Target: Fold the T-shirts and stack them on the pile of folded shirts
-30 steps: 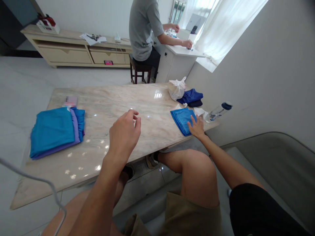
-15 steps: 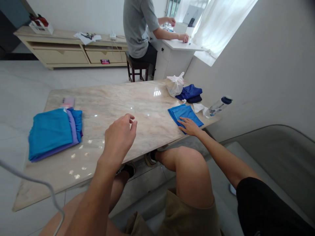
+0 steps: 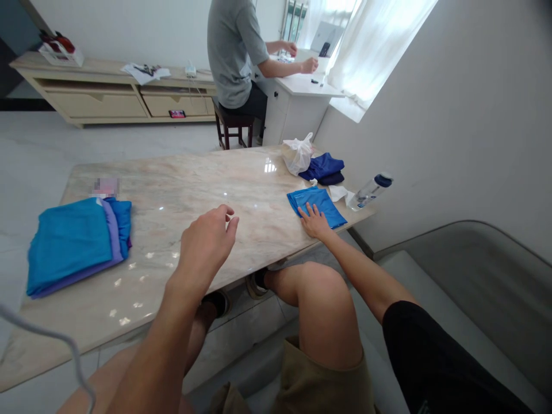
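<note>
My right hand (image 3: 314, 221) lies flat with fingers spread on the near left edge of a folded blue cloth (image 3: 317, 204) at the right end of the marble table (image 3: 181, 190). My left hand (image 3: 204, 247) hovers over the table's near middle, fingers loosely curled, holding nothing. A stack of folded cloths (image 3: 71, 244), turquoise on top of purple and blue, rests at the table's left end, well away from both hands.
Beyond the blue cloth lie a white plastic bag (image 3: 296, 155), a dark blue cloth pile (image 3: 323, 169), a white tissue (image 3: 338, 192) and a water bottle (image 3: 370, 190). A person in a grey shirt (image 3: 233, 52) sits at a white desk behind. My knees are under the table edge.
My right hand slid leftward along the blue cloth, from its right corner to its near left edge. The left hand stayed hovering. The view shifted slightly right.
</note>
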`<state>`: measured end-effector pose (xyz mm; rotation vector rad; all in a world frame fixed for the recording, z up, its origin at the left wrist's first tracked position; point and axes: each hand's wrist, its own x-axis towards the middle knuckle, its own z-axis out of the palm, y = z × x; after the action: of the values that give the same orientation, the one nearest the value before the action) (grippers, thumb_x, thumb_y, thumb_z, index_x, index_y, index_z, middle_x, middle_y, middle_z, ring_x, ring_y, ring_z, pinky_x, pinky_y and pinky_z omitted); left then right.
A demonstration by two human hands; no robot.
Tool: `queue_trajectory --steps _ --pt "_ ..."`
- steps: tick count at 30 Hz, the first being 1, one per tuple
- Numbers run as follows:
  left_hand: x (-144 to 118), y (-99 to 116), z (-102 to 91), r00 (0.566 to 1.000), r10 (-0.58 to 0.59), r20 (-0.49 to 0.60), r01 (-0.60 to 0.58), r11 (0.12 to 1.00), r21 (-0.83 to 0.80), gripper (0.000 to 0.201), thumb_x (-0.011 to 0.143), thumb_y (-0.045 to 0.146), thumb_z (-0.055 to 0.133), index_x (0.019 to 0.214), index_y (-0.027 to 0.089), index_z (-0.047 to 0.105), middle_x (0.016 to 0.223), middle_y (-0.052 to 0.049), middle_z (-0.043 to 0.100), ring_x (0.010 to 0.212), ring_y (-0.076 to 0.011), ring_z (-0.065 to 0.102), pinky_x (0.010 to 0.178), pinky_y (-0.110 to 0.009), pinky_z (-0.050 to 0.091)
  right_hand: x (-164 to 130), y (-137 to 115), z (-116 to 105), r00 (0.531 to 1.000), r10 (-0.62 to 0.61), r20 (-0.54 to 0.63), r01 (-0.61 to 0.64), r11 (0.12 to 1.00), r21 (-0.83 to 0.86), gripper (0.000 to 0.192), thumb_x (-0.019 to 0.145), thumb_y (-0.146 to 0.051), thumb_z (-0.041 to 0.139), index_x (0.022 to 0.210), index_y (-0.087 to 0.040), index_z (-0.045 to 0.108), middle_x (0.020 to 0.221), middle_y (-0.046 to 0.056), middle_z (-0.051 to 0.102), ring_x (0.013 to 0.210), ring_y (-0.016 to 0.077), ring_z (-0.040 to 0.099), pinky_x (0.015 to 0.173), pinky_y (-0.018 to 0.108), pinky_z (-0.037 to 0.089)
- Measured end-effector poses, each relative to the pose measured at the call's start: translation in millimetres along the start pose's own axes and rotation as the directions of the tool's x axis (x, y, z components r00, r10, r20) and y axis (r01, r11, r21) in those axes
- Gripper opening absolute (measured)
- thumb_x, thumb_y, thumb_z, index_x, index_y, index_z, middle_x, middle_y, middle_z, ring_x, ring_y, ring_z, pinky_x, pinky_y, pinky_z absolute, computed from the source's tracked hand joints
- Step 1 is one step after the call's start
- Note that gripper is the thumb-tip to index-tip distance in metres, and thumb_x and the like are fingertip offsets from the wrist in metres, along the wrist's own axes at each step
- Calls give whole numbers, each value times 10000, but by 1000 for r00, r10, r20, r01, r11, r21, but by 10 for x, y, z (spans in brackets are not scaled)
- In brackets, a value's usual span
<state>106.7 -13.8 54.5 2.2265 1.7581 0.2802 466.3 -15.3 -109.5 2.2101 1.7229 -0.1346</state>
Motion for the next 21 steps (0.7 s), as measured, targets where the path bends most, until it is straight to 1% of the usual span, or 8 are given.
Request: queue_trajectory --steps 3,4,6,8,11,14,18,21 --pt "-4 -11 -4 1000 13 0 -13 1000 -2 369 1088 429 514 1318 273 757 1203 -87 851 1133 -325 792 915 -405 613 -41 -243 -474 993 -50 108 53 998 -25 562 1092 -161 393 1601 -91 624 1648 328 541 1472 427 606 1151 567 524" --pt "-6 -24 -9 1000 11 6 -11 1000 0 374 1087 434 510 1314 273 760 1207 -88 851 1137 -328 791 915 -407 612 -64 -369 -646 989 -87 117 89 996 -15 504 1088 -163 418 1488 -73 712 1534 325 645 1391 400 673 1124 513 547" --pt "-8 -69 -23 1000 -7 21 7 1000 11 389 1086 450 499 1298 270 771 1210 -95 851 1142 -341 788 921 -420 611 -161 -686 -997 982 -165 94 165 986 10 447 1108 -219 449 1409 -102 758 1456 285 710 1344 362 708 1093 445 565" --pt "-8 -147 -36 999 -35 32 34 999 28 410 1084 466 486 1285 263 780 1218 -106 849 1149 -362 783 927 -444 611 -346 -1064 -1330 949 -314 12 313 949 26 402 1121 -271 476 1343 -123 777 1407 256 743 1325 352 719 1076 434 572" --pt "-5 -311 -38 996 -72 49 70 996 53 444 1085 474 458 1294 252 781 1250 -127 841 1166 -392 774 934 -478 610 -721 -1623 -1693 851 -474 -225 499 864 69 382 1151 -354 474 1348 -163 739 1336 200 780 1254 327 747 1031 434 590" --pt "-17 -479 -8 993 -97 68 92 993 78 465 1084 470 445 1312 244 780 1269 -154 834 1159 -409 774 937 -497 608 -996 -1978 -1801 794 -494 -355 563 818 120 361 1173 -303 418 1371 -173 691 1319 167 784 1211 293 753 973 399 596" --pt "-50 -585 67 991 -112 73 102 987 125 455 1081 452 460 1327 237 777 1224 -177 840 1127 -420 782 910 -503 607 -1003 -2072 -1696 801 -556 -220 589 797 131 361 1166 -303 450 1337 -142 723 1299 200 784 1213 323 760 957 412 598" --pt "-58 -556 123 985 -111 135 89 983 161 452 1087 451 458 1354 248 761 1217 -163 843 1131 -414 783 898 -490 603 -887 -2054 -1613 811 -566 -148 583 803 125 371 1151 -314 486 1327 -121 750 1308 229 776 1214 347 768 962 435 609"
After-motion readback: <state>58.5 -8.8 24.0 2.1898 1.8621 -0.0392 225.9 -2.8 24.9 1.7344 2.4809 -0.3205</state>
